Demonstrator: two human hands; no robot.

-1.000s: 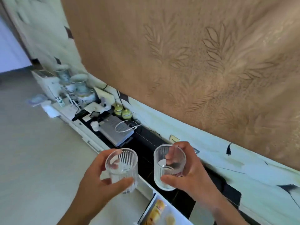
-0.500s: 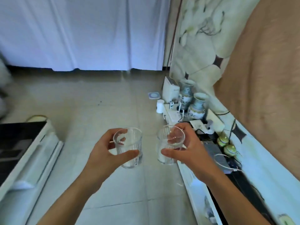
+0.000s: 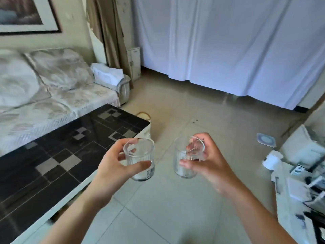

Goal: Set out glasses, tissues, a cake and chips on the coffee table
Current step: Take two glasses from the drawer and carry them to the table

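Note:
My left hand (image 3: pixel 112 166) grips a clear ribbed glass (image 3: pixel 140 161), thumb in front and fingers behind. My right hand (image 3: pixel 209 162) grips a second clear ribbed glass (image 3: pixel 184 166) the same way. Both glasses are upright, empty and held in the air above the tiled floor. The coffee table (image 3: pixel 52 164), with a glossy black top patterned in grey squares and a white edge, lies at the lower left, its near corner just left of the left glass. Tissues, cake and chips are out of view.
A pale patterned sofa (image 3: pixel 58 95) stands behind the coffee table. White curtains (image 3: pixel 228 46) hang at the back. A low white cabinet (image 3: pixel 299 182) with small items lines the right edge. Beige tiled floor (image 3: pixel 184 208) stretches between table and cabinet.
The view has swung left from the wall cabinet to the coffee table and sofa. Both hands keep the same hold on their glasses.

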